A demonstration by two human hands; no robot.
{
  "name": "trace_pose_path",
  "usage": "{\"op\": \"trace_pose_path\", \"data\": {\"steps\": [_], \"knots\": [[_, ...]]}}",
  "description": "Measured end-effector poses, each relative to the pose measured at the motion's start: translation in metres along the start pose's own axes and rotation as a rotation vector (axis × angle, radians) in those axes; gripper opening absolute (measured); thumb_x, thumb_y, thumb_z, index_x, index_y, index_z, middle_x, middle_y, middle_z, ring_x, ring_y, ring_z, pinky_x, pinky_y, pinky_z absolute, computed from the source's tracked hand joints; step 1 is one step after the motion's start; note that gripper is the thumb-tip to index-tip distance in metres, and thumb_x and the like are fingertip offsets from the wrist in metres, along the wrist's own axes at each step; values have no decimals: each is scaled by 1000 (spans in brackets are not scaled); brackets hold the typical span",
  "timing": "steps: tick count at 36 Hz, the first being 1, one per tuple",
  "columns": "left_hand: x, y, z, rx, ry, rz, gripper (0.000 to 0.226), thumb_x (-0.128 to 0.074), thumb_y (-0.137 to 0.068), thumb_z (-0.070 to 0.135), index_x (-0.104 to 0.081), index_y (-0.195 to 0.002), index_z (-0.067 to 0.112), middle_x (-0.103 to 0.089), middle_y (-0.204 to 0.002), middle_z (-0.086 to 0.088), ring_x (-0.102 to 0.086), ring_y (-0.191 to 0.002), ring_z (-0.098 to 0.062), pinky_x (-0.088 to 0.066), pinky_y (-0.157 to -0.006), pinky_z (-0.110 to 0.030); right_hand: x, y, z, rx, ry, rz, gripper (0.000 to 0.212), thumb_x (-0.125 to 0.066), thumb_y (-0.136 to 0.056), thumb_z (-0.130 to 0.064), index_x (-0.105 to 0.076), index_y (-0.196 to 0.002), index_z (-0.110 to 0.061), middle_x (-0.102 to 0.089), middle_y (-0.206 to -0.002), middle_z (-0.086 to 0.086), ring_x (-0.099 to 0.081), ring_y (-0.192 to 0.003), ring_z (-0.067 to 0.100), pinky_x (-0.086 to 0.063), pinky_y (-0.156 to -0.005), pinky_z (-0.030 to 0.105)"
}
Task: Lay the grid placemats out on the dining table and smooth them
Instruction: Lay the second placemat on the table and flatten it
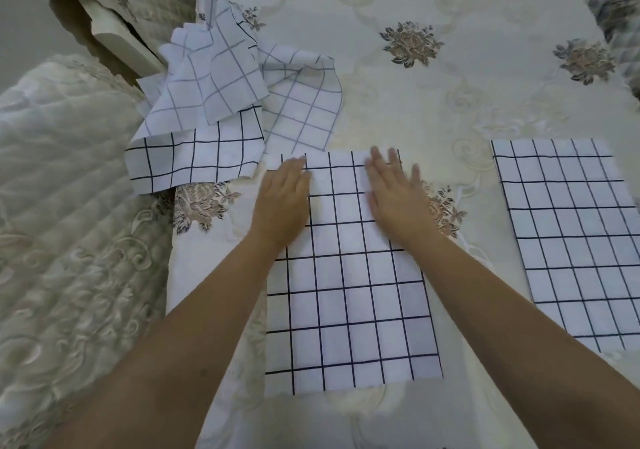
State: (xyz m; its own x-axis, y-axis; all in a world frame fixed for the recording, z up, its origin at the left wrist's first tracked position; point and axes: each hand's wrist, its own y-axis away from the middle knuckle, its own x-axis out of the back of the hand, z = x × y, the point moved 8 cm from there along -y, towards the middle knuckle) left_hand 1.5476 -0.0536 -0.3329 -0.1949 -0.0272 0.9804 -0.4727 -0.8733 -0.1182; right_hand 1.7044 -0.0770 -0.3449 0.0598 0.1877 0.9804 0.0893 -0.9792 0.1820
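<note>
Both hands lay flat with fingers released and spread on the far end of the middle placemat [349, 275], the left hand [282, 203] at its left edge and the right hand [394, 199] at its right. That mat lay flat near the table's [433, 109] near edge. A second placemat [568, 237] lay flat toward the right edge, well apart, and a crumpled heap of placemats [221, 102] sat at the left edge.

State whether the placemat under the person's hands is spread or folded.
Spread: the placemat lies flat, its grid unbroken, with both palms pressed on its far end.
</note>
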Motion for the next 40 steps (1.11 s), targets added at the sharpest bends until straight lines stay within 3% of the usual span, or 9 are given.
{"op": "trace_pose_path", "data": {"steps": [3,5,9,14,20,25,28,31,40], "knots": [[-17,-6,22,-56,125,-106,52,-32,-77,15,-59,-119,-1,-57,-128,-17,-55,-119,-31,-42,-98,-40,-9,-11,-46,114,-105,-50,60,-12,-93,-34,-18,-148,-9,-12,-157,6,-10,-145,27,-15,-112,52],[-26,-5,20,2,185,-162,61,-22,-84,27,-45,-135,2,-42,-144,-14,-38,-135,-28,-30,-109,-43,-18,-10,-54,103,-146,-53,66,-5,-89,-41,-14,-148,-14,-11,-157,1,-8,-145,21,-12,-114,48],[-27,-6,-8,85,127,-152,70,-8,-85,41,-24,-147,14,-16,-156,-3,-13,-145,-20,-10,-115,-43,-18,-7,-24,-38,-138,9,67,-4,-87,-47,-12,-149,-24,-5,-158,-7,-2,-146,19,-6,-114,51],[-24,-4,-32,137,113,-169,75,-2,-81,43,-15,-149,14,-8,-158,-3,-5,-145,-19,-1,-116,-37,-16,-3,38,-249,-150,10,55,-18,-98,-40,-2,-149,-26,6,-158,-8,5,-145,16,-2,-114,53],[-23,4,-29,237,71,-138,74,-1,-83,37,-18,-147,5,-13,-156,-13,-10,-144,-30,-7,-115,-46,-12,10,59,-355,-102,-11,53,-22,-100,-30,-10,-149,-16,-2,-158,-1,-4,-146,21,-12,-112,53],[-12,9,-5,284,-15,-150,54,-29,-86,13,-39,-136,-4,-30,-146,-28,-26,-137,-44,-23,-108,-58,-3,26,22,-379,-62,161,55,-25,-89,-25,-46,-132,4,-44,-140,22,-48,-125,38,-39,-95,60],[0,16,32,157,61,-90,52,-29,-81,15,-57,-122,-2,-47,-137,-24,-42,-129,-40,-37,-98,-58,-11,41,-31,-181,-101,195,53,-30,-89,-23,-47,-132,1,-45,-140,18,-47,-126,37,-41,-93,59],[-14,56,55,43,180,-198,55,-26,-87,28,-51,-132,8,-43,-144,-14,-39,-133,-32,-39,-98,-57,-28,70,-53,-15,-129,156,53,-28,-93,-28,-38,-141,-9,-36,-149,8,-34,-136,31,-33,-103,55],[-10,117,8,167,114,-153,53,-30,-89,28,-45,-138,12,-39,-147,-8,-36,-135,-27,-35,-99,-58,-29,131,49,-297,-162,92,60,-14,-92,-37,-26,-146,-15,-22,-155,2,-19,-143,25,-23,-107,58]]}}
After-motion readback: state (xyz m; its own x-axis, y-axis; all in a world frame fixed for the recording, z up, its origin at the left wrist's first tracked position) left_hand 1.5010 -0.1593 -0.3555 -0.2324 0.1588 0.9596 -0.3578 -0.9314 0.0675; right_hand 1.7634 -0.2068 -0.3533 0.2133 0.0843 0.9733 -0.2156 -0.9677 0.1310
